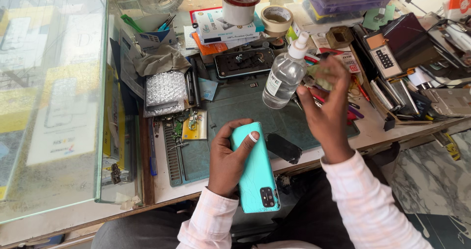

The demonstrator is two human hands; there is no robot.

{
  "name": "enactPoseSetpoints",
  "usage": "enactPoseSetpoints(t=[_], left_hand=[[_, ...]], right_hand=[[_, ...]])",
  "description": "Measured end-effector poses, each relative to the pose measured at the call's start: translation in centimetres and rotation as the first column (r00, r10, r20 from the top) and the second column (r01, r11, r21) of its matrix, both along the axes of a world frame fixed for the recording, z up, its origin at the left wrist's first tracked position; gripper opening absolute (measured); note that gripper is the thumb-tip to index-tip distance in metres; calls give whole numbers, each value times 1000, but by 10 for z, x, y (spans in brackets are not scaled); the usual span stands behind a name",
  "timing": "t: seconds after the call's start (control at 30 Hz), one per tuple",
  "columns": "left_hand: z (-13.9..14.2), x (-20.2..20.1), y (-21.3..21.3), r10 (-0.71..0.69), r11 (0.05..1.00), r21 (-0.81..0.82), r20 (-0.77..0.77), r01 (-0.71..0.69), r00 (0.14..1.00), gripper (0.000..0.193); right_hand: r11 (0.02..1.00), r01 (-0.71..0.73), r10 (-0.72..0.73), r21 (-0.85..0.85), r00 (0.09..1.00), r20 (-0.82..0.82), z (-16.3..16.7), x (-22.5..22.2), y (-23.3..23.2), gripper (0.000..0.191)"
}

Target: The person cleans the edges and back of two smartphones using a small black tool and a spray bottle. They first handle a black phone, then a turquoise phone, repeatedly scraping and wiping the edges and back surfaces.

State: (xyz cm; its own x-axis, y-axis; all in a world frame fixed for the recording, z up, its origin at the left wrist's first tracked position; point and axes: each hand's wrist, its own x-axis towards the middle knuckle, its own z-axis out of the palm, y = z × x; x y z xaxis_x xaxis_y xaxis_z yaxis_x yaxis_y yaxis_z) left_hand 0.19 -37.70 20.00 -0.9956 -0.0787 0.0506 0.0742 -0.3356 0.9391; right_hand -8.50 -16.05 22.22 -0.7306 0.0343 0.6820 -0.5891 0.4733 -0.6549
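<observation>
1. From my remote seat I see the left hand [226, 161] wrapped around a turquoise phone [255, 173], back cover up, cracked near its camera, held over the edge of the green work mat [245, 107].
2. The right hand [327, 109] pinches a greenish cloth [321, 76] in curled fingers just beside a clear spray bottle [284, 75] that tilts in the air.
3. Risk, as I judge it: the bottle could tip or drip onto the opened phone [244, 62] and circuit boards [189, 124] below; the one-handed grip might let the cracked phone slide.
4. I cannot tell what supports the bottle; the cloth is blurred, and the small black piece [283, 147] beside the phone is unclear.
</observation>
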Motion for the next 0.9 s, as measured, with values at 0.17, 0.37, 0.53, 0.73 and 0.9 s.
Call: enactPoseSetpoints(t=[0.17, 0.37, 0.53, 0.73, 0.9], left_hand=[[0, -2, -4, 61, 987, 150, 12, -62, 998, 33], [-6, -7, -13, 172, 956, 232, 57, -181, 983, 29], [-7, -2, -30, 86, 922, 369, 91, -113, 992, 32], [-6, 0, -45, -21, 902, 432, 93, -21, 995, 37], [-5, 11, -56, 56, 940, 335, 52, -70, 997, 40]], right_hand=[[972, -156, 154, 173, 988, 28, 12, -41, -12, 116], [955, -139, 157, 262, 986, -47, 9, -54, -31, 121], [950, -250, 259, 185, 966, -21, 19, -37, -36, 125], [889, -457, 456, 0, 886, 85, 38, -13, -20, 128], [805, -590, 566, 65, 796, 215, 40, 7, -16, 120]])
